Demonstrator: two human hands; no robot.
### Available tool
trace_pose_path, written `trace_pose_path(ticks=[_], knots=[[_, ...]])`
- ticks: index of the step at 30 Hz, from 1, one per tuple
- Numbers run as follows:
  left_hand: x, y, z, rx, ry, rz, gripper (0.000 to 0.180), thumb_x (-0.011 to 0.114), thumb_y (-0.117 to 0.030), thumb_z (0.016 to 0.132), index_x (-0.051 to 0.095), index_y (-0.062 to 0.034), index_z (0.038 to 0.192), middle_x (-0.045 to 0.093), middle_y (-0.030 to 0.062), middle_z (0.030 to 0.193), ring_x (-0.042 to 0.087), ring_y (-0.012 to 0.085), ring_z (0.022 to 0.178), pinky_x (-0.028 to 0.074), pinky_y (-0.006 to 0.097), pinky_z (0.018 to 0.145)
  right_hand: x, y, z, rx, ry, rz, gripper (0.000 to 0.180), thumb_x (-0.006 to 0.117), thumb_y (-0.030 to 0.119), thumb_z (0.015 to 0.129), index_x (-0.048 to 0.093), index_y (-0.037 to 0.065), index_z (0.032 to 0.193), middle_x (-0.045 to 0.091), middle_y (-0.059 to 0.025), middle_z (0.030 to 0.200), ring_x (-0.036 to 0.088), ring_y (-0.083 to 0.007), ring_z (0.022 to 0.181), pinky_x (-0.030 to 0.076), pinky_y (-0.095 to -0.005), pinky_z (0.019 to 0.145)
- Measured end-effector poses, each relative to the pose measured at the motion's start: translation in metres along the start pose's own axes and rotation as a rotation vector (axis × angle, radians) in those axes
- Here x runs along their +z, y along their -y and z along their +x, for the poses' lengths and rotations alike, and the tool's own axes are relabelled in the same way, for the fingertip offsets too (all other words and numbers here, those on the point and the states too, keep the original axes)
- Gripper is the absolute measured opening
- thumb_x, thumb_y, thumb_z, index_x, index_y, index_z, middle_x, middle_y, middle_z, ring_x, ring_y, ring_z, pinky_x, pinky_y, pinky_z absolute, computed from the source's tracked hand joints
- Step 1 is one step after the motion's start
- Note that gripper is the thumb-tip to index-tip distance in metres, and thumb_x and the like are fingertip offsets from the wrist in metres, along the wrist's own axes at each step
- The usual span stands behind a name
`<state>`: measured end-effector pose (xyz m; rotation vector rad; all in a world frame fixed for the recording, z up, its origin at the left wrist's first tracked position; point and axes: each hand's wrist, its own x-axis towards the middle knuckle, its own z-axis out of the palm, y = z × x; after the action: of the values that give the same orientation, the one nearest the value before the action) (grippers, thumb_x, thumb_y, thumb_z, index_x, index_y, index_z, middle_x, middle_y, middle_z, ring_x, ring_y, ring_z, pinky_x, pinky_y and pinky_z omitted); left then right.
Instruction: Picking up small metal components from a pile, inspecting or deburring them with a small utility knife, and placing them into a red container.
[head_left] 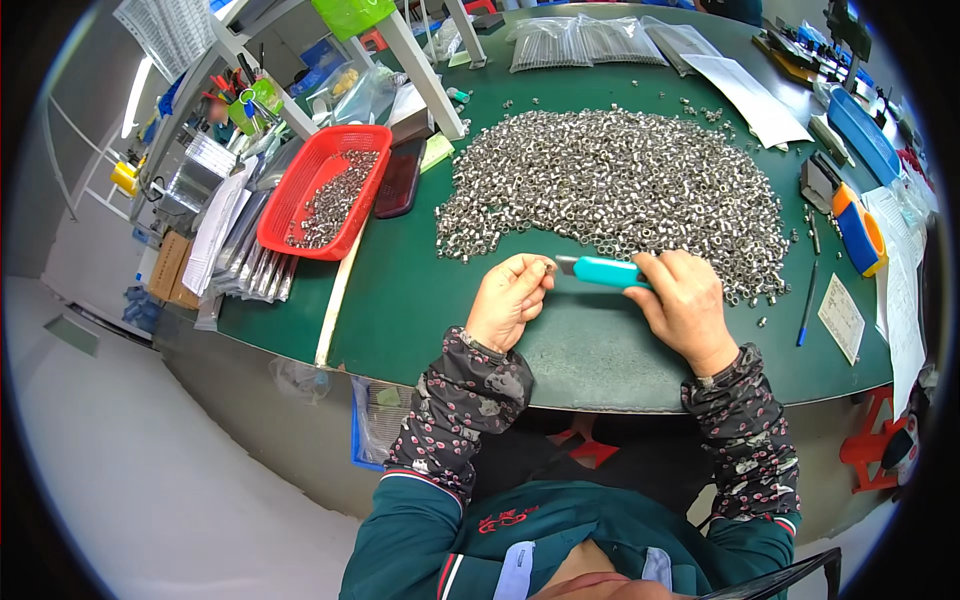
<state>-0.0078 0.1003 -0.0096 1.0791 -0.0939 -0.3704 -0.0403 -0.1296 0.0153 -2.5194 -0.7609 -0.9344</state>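
Observation:
My left hand (pixel 512 300) is closed in a pinch, thumb and forefinger on a small metal piece (pixel 551 268) whose shape is mostly hidden. A teal utility knife (pixel 607 272) lies in the grip of my right hand (pixel 687 308), its short blade pointing left, very close to the pinched piece. Whether blade and piece touch, I cannot tell. Just beyond both hands spreads a wide heap of small silvery metal rings (pixel 620 175) on the green tabletop (pixel 590 355).
At the left, a red plastic basket (pixel 290 197) holds more small metal parts, with a dark phone (pixel 400 178) beside it. On the right are a blue pen (pixel 807 305), a paper card (pixel 842 318) and an orange-and-blue tool (pixel 860 232). Clear bags (pixel 590 42) lie at the back.

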Motion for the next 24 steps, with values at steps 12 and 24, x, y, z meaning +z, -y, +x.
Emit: trace_pose_path(ticks=[12,24], knots=[[-0.006,-0.001,0.003,0.07,0.02,-0.073,0.011,0.05,-0.012,0.091,0.054,-0.004,0.097,0.051,0.001,0.08,0.032,0.0009,0.049,0.024,0.014,0.039,-0.01,-0.001,-0.008,-0.095,0.21,0.045,0.027,0.069,0.019,0.065,0.056,0.009,0.086,0.046,-0.0052,0.065,0.049,-0.023,0.063,0.038,-0.0345,0.058],[-0.005,-0.001,0.001,0.075,0.045,-0.093,0.014,0.045,-0.012,0.093,0.052,-0.0044,0.101,0.053,0.004,0.083,0.033,0.0013,0.049,0.024,0.014,0.038,-0.006,0.002,-0.005,0.043,0.085,0.088,0.025,0.068,0.018,0.067,0.056,0.007,0.085,0.048,-0.0059,0.063,0.052,-0.0235,0.059,0.042,-0.0352,0.052]])
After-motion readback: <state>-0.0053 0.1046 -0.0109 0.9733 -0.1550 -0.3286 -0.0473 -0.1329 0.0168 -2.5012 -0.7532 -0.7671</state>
